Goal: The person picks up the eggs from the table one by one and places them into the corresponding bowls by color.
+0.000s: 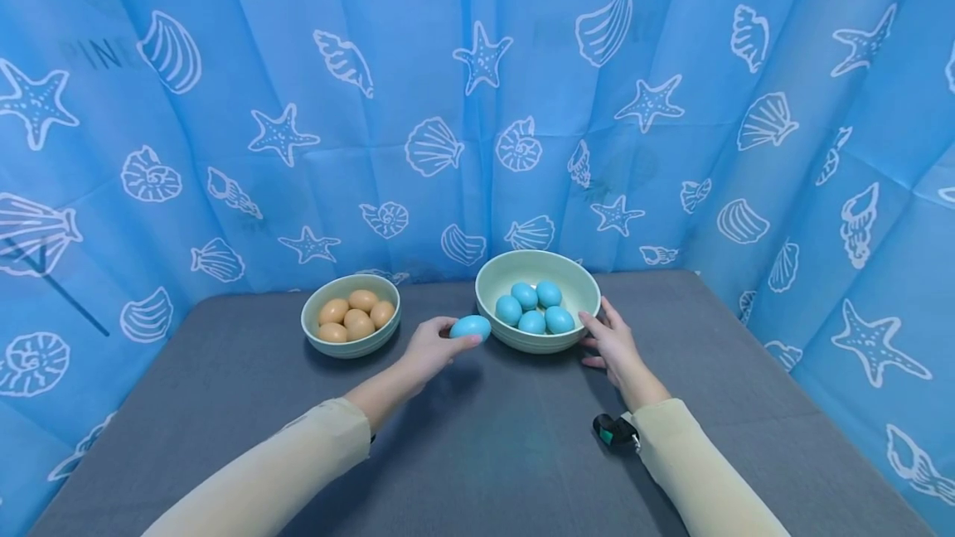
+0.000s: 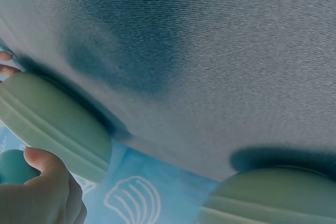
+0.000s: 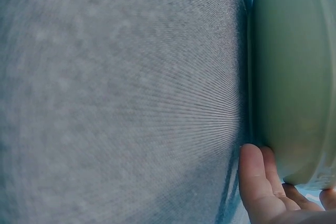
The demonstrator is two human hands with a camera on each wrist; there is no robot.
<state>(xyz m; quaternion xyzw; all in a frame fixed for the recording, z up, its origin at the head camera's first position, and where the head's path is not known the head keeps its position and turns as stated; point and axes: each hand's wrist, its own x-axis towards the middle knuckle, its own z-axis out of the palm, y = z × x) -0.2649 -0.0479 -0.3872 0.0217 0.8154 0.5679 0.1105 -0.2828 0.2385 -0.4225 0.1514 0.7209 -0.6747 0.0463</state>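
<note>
My left hand pinches a blue egg between thumb and fingers, just off the left side of the larger pale green bowl. Several blue eggs lie together in that bowl. At the bowl's right side, my right hand holds its edge, thumb at the rim and other fingers against the outer wall. The right wrist view shows those fingers low beside the bowl wall. In the left wrist view, the held egg is partly hidden by the hand.
A smaller pale green bowl with several brown eggs stands to the left. Both bowls sit near the back of a grey cloth-covered table. A blue shell-patterned curtain hangs behind. A small black object is by the right wrist.
</note>
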